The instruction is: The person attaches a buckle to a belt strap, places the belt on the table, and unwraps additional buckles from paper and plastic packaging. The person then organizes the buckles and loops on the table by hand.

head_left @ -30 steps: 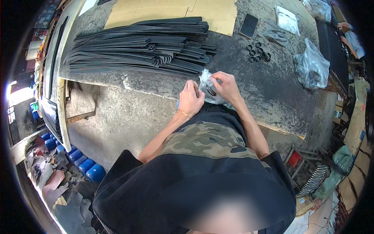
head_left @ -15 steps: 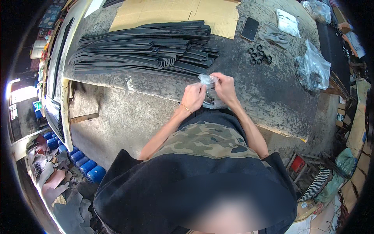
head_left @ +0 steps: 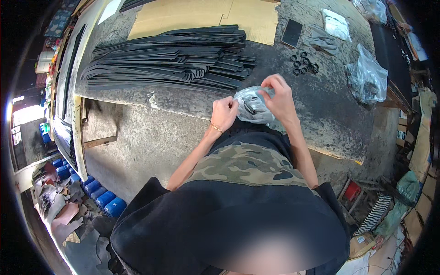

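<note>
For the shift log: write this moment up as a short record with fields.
setting: rough grey workbench, seen from the head camera
left hand: closed on the edge of a small clear plastic bag
right hand: pinching the same bag's top
bag contents: dark small parts, too small to tell
left of the hands: stack of long black strips
behind: black rings, dark flat phone-like slab, cardboard sheet
right: larger clear bag

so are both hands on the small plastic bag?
Yes, the left hand and right hand both pinch the clear plastic bag above the table edge.
</note>
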{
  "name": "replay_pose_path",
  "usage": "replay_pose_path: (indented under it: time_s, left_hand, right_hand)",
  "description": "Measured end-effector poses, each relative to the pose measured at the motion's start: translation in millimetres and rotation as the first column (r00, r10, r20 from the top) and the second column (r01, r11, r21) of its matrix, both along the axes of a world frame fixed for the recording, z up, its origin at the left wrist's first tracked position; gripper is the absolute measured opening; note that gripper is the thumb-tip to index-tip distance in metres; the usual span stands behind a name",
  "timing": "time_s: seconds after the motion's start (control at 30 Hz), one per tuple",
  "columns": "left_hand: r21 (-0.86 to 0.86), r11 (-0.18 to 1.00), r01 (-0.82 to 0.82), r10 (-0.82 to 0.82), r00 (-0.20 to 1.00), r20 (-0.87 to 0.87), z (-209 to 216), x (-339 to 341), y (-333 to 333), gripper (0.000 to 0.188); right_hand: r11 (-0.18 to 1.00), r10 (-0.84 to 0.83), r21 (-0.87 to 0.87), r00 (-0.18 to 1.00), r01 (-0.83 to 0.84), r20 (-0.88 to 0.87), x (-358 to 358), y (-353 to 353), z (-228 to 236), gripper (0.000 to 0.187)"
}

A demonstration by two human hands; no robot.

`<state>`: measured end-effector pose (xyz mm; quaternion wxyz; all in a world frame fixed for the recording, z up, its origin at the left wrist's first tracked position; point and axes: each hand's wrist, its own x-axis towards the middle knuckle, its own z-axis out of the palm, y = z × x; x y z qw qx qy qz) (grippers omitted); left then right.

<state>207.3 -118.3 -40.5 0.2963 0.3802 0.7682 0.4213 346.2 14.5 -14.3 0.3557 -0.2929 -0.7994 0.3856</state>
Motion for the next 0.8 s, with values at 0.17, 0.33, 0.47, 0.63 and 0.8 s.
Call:
replay_pose_path:
  time_s: [0.17,0.33,0.47,0.63,0.8]
  left_hand:
    - [0.028,0.999,0.046,-0.042,0.993,-0.114,-12.5,-2.2,12.5,0.030]
    - [0.021,0.993,0.119,-0.119,0.993,-0.004,3.2,7.7,37.1,0.030]
    - [0.040,0.967,0.250,-0.253,0.955,0.153,-14.8,1.5,62.4,0.035]
    - [-0.021,0.999,0.039,-0.026,0.901,0.433,-62.0,-20.3,71.3,0.036]
    - [-0.520,0.808,0.276,-0.334,0.943,-0.017,-103.1,-3.8,36.0,0.030]
  right_hand:
    - [0.880,0.468,-0.350,0.703,-0.320,0.535,11.3,-5.3,5.2,0.030]
    - [0.955,0.284,-0.152,0.650,-0.253,0.705,-2.4,6.4,-43.3,0.038]
    - [0.890,0.456,-0.379,0.524,-0.254,0.719,-19.9,46.1,-71.5,0.046]
    - [0.543,0.661,-0.804,0.714,-0.244,0.230,16.5,107.5,-131.1,0.063]
    - [0.143,0.493,-0.990,0.868,-0.013,0.059,59.2,112.2,-169.3,0.098]
